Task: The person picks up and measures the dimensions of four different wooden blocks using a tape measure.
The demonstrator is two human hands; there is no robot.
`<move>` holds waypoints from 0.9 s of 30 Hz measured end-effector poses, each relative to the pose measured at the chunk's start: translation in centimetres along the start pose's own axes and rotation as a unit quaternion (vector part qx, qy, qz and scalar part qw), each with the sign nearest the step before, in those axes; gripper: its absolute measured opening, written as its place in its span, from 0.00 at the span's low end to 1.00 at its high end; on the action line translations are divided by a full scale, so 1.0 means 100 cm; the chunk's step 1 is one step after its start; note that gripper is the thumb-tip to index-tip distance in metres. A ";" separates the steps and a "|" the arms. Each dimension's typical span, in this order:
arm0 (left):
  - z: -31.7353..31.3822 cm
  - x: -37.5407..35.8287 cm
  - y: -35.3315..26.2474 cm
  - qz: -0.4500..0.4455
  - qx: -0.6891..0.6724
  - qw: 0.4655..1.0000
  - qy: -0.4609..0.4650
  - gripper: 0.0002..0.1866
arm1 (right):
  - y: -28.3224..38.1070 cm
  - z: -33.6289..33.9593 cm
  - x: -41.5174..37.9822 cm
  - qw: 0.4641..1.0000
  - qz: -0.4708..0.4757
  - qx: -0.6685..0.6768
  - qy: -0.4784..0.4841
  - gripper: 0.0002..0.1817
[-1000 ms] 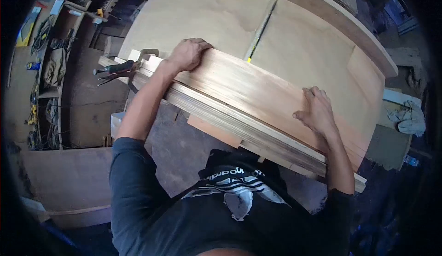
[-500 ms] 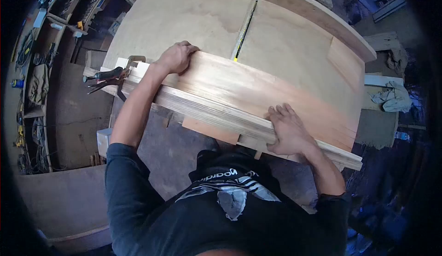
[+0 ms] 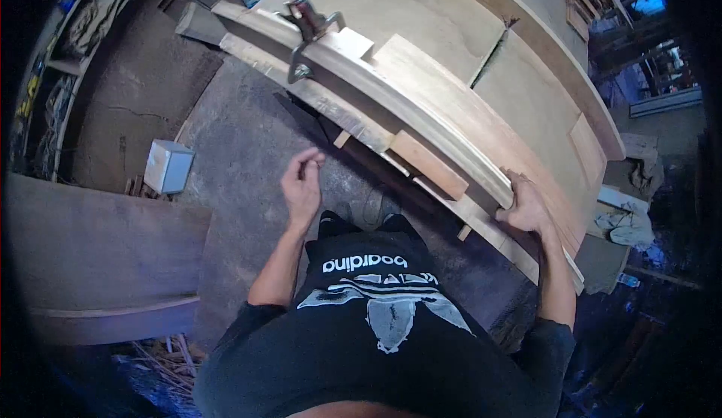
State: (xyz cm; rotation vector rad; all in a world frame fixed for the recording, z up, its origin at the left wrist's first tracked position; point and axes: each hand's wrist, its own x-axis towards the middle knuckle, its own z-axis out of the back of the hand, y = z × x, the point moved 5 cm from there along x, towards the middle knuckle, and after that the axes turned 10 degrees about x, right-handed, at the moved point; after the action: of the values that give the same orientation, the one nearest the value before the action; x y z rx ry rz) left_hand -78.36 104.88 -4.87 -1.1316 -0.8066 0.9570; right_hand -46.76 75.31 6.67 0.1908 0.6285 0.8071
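Spreading at one o'clock, tabletop (image 3: 541,94): flat, pale wood.
Rail (image 3: 436,128): long, narrow, streaky-grained wood, eleven to four o'clock.
Clamp (image 3: 304,30): metal, eleven o'clock, gripping rail.
Right hand (image 3: 524,206): three o'clock, thumb and fingers straddling rail.
Left hand (image 3: 302,185): nine o'clock, loosely half-curled in air.

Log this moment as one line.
left hand: empty, touching nothing | right hand: gripping long board | clamp: fixed near board's left end

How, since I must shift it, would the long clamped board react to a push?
The long board looks thick, so probably stiff. The clamp likely pins its left end, so pushing near the right hand may swing it rather than slide it.
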 end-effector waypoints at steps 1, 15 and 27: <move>0.004 -0.013 0.019 0.026 0.033 0.999 0.022 0.11 | 0.005 0.000 0.001 1.000 -0.005 0.024 0.006 0.51; -0.031 -0.004 0.111 0.084 -0.068 0.976 0.190 0.17 | -0.005 -0.003 -0.003 0.999 -0.007 0.021 -0.040 0.43; -0.086 0.002 0.099 0.136 -0.028 0.968 0.211 0.18 | -0.005 0.001 -0.003 0.999 0.015 0.001 -0.040 0.42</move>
State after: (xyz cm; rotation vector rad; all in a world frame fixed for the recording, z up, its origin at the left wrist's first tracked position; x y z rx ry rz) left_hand -72.55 103.27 -16.55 -1.4587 -0.3402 0.8752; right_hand -46.54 74.78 6.67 0.2330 0.5525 0.8245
